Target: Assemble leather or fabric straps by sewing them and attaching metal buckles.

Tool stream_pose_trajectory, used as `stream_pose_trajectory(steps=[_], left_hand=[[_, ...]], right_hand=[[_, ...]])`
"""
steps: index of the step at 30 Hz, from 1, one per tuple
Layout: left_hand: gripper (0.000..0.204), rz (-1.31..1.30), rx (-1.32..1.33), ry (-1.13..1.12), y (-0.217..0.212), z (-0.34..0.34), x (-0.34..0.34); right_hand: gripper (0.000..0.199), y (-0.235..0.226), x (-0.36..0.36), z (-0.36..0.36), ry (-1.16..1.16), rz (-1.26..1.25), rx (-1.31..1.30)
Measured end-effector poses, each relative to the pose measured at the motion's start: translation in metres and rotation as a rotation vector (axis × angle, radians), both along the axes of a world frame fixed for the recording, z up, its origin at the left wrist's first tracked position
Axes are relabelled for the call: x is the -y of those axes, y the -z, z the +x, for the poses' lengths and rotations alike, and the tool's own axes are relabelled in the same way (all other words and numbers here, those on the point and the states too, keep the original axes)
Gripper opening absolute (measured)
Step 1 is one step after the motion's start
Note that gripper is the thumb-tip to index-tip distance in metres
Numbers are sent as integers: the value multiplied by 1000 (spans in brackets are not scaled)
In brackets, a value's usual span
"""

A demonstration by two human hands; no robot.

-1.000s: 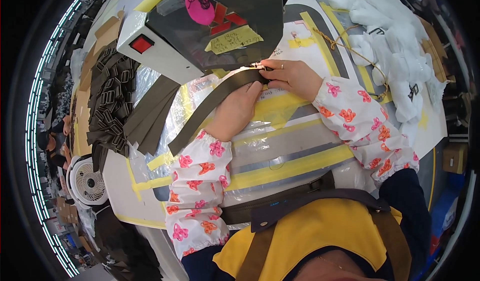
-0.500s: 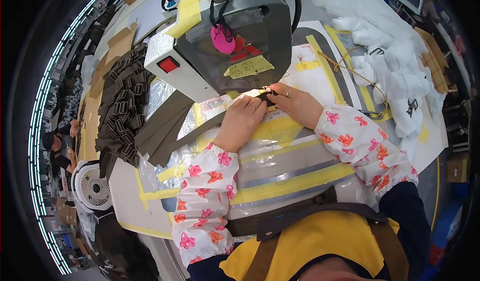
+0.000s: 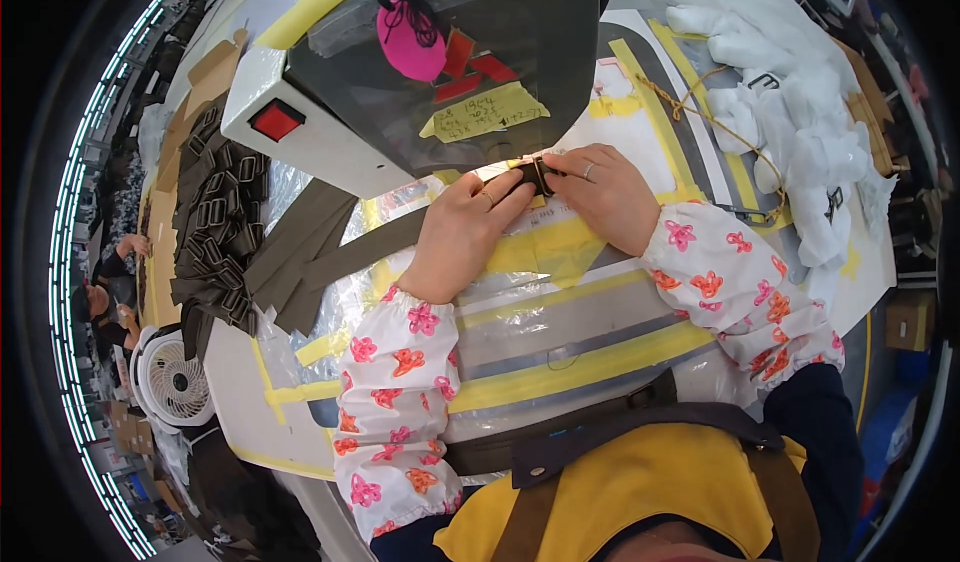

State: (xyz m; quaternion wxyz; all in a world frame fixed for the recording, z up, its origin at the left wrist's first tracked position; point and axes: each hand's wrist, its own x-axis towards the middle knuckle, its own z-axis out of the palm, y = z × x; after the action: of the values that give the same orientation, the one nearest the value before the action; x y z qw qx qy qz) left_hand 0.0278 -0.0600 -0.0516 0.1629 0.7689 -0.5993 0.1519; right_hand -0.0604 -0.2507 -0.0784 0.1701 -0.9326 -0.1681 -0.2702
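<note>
A dark olive webbing strap [image 3: 372, 250] runs from the left to just below the head of a sewing machine [image 3: 400, 112]. My left hand [image 3: 455, 232] presses down on the strap near its end, fingers together. My right hand [image 3: 608, 194] pinches a dark slide buckle [image 3: 541, 176] at the end of that strap. Both hands lie side by side close to the lit area below the machine head, which hides the needle. Fingertips cover part of the buckle and the strap end.
Left of the machine lie several loose straps [image 3: 300, 247] and a heap of straps with buckles [image 3: 225, 197]. White plastic wrapping [image 3: 790, 152] and a cord [image 3: 740, 137] lie at right. A white fan [image 3: 175, 377] stands at lower left; another person [image 3: 105, 302] sits beyond.
The machine head appears larger and lower in view as my head has shifted. My left hand has moved slightly left, and the buckle shows more plainly between my hands.
</note>
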Motion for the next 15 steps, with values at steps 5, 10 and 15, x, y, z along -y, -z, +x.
stream_pose_trajectory(steps=[5,10,15], left_hand=[[29,1,-26,-35,-1,-3,0],[29,2,-23,-32,3,3,0],[22,-86,-130,-7,6,0,1]], right_hand=[[20,-11,-5,-1,35,-210,26],[21,-16,-10,-4,112,-318,29],[19,-28,-9,0,85,-396,-78]])
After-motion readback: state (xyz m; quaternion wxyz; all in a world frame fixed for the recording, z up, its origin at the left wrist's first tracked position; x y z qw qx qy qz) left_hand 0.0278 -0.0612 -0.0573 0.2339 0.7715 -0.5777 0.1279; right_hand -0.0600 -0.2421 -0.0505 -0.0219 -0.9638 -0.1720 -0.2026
